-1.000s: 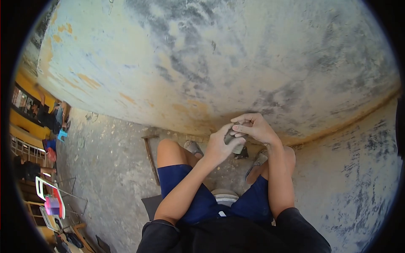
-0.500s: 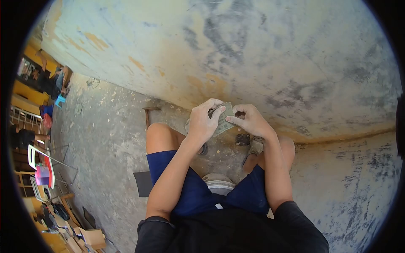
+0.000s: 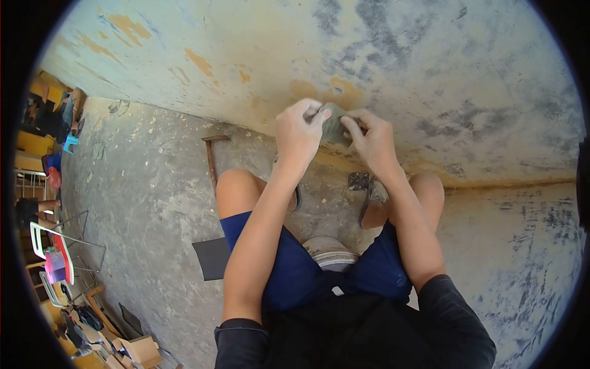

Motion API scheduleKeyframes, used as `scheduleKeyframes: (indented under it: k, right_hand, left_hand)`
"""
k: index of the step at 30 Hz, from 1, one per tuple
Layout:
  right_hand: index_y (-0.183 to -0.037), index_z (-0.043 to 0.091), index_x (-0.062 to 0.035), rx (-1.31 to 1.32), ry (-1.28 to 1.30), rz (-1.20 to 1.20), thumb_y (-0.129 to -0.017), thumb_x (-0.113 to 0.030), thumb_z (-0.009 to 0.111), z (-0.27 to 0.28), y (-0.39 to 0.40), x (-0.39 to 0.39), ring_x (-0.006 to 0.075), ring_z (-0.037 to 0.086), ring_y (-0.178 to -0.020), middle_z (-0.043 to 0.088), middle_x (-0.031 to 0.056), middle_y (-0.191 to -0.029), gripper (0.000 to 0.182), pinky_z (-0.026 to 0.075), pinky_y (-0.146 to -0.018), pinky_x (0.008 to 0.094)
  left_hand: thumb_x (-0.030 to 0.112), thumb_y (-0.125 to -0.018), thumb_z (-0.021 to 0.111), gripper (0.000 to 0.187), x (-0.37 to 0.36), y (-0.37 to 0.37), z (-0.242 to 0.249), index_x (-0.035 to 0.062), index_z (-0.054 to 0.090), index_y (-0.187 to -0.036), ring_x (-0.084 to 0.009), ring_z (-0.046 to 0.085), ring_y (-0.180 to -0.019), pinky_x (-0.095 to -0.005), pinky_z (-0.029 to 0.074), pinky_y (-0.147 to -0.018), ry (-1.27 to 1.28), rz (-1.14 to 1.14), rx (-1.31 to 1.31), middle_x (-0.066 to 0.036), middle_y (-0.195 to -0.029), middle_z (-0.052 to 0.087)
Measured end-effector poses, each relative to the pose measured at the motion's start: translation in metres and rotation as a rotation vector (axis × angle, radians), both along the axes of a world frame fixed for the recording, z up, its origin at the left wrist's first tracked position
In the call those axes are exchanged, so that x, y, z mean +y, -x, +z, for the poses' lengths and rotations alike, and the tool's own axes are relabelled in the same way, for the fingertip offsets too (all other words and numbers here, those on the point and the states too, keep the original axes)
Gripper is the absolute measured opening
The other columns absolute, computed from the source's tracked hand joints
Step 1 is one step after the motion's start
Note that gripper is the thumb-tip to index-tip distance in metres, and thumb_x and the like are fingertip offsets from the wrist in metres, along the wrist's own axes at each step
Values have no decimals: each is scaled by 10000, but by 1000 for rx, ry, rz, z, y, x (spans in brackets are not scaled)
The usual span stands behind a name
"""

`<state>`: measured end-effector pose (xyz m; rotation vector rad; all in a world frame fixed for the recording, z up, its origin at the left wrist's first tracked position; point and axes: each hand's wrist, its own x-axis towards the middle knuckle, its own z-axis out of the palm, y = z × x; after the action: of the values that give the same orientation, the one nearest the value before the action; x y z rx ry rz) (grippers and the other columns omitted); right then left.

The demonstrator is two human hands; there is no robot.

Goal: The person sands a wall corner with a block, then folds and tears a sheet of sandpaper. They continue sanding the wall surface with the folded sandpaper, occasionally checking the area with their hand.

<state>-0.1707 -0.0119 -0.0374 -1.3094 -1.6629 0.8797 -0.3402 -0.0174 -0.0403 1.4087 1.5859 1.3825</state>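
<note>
Both of my hands grip a small grey-green piece of sandpaper (image 3: 335,128), raised in front of the stained wall (image 3: 393,80). My left hand (image 3: 299,132) pinches its left edge between thumb and bent fingers. On the opposite edge, my right hand (image 3: 373,138) has its thumb and fingers closed. Pale dust coats the fingers of both hands. The sandpaper looks slightly bent and blurred, and its edges are partly covered by my fingers.
A hammer-like tool with a wooden handle (image 3: 211,161) and a dark sheet (image 3: 212,258) lie on the concrete floor. A dark block (image 3: 358,181) is near my right foot. Beneath me is a whitish bucket (image 3: 332,249). Chairs, cardboard boxes (image 3: 142,352) and other people are at far left.
My hands have risen toward the wall with the sandpaper. Its printed lettering, visible before, is now blurred or turned away. The camera view has shifted slightly.
</note>
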Motion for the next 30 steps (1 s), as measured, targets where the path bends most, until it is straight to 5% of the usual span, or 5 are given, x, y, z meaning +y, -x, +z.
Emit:
scheduleKeyframes:
  k: [7,9,12,14,30]
  right_hand:
    - [-990,750,13,-144,-172,-182,-936,-103,750,7,-10,11,177,683,-662,736,155,-801,128,531,-634,299]
    - [-980,751,9,-217,-234,-180,-926,-91,756,5,-8,15,194,673,-655,729,156,-807,114,532,-628,304]
    - [-962,763,20,-245,-313,-171,-906,-92,792,0,-1,14,123,693,-680,752,115,-803,129,535,-643,263]
    - [-944,746,-1,-181,-320,-237,-897,-66,777,-1,2,17,235,666,-655,719,160,-817,86,546,-625,317]
    - [-913,712,-5,-108,-385,-250,-882,-23,777,-9,-1,31,244,689,-647,722,154,-804,74,546,-619,326]
  left_hand:
    - [157,-884,823,208,33,-8,3,-27,745,-941,-162,725,-719,-289,557,-678,40,-72,92,-112,-837,772]
    - [89,-909,791,172,28,-18,-5,-59,709,-944,-209,751,-755,-307,570,-639,117,-18,-362,-147,-850,754]
    - [84,-943,772,207,30,-32,-9,-89,666,-988,-213,765,-814,-293,622,-669,64,31,-603,-152,-948,733]
    - [92,-944,775,221,37,-35,-15,-89,655,-991,-223,763,-814,-302,634,-685,38,27,-643,-153,-964,721]
    - [107,-928,812,230,50,-56,-30,22,599,-906,-233,740,-898,-326,628,-826,8,113,-933,-130,-984,683]
